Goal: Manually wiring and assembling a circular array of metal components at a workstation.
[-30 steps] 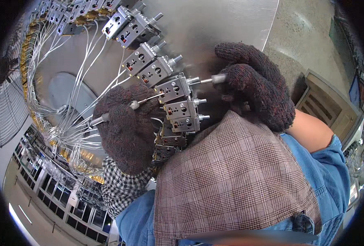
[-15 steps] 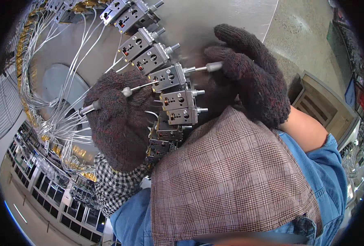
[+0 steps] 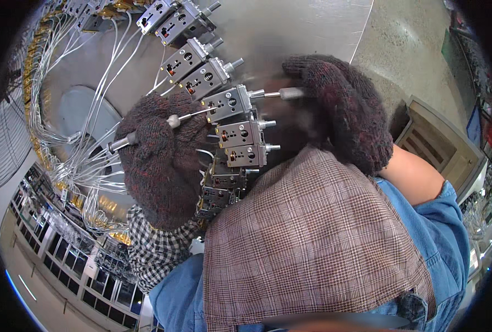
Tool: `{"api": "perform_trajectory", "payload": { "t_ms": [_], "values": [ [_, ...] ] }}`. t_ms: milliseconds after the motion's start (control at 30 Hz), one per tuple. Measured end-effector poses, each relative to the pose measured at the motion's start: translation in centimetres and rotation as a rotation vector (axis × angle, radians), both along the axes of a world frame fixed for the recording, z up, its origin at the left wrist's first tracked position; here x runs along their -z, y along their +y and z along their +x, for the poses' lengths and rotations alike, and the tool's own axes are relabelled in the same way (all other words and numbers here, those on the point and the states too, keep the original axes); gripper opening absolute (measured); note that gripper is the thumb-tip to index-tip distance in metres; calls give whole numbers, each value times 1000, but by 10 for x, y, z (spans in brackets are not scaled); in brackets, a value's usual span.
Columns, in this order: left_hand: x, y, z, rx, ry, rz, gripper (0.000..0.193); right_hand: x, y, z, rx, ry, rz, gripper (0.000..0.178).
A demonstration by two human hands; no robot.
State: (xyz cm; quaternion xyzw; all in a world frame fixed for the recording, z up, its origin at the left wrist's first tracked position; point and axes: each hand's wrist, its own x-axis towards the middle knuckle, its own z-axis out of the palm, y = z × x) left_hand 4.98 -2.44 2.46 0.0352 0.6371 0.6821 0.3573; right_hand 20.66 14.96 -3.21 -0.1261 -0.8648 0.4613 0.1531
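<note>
- Metal control unit point(image 3: 224, 105), one: mid-row, between the two gloved hands; spindle toward the right.
- Left hand point(image 3: 160, 160), dark knit glove: fingers closed around a slim screwdriver point(image 3: 193, 114), its tip at the unit's face.
- Right hand point(image 3: 348, 110), same glove: fingers curled at the end of a grey-handled driver point(image 3: 291, 93), in line with the spindle; firmness of grip cannot be told.
- Progress, as judged: this unit in hand, both tools applied; the far units point(image 3: 207, 80) and near units point(image 3: 240, 133) carry no tool. Which are finished cannot be told.
- Hard to make out: right fingertips, blurred; screwdriver grip, partly covered by glove; nearest units, dark beside the plaid apron point(image 3: 312, 232); far row, cut off above.
</note>
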Motion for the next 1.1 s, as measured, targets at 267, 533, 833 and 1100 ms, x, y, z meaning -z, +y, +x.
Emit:
{"api": "perform_trajectory", "payload": {
  "t_ms": [267,533,833,1100],
  "values": [
    [1,-3,-1,343,596,-437,26,5,-1,5,42,-30,-69,48],
    [3,3,-8,439,1234,-485,16,2,4,-1,9,-138,-190,46],
    [-2,7,-14,517,1264,-517,15,-13,10,-9,117,-75,-1044,37],
    [-7,10,-15,565,1332,-530,14,-1,10,-5,-13,14,-91,34]
  ]
}}
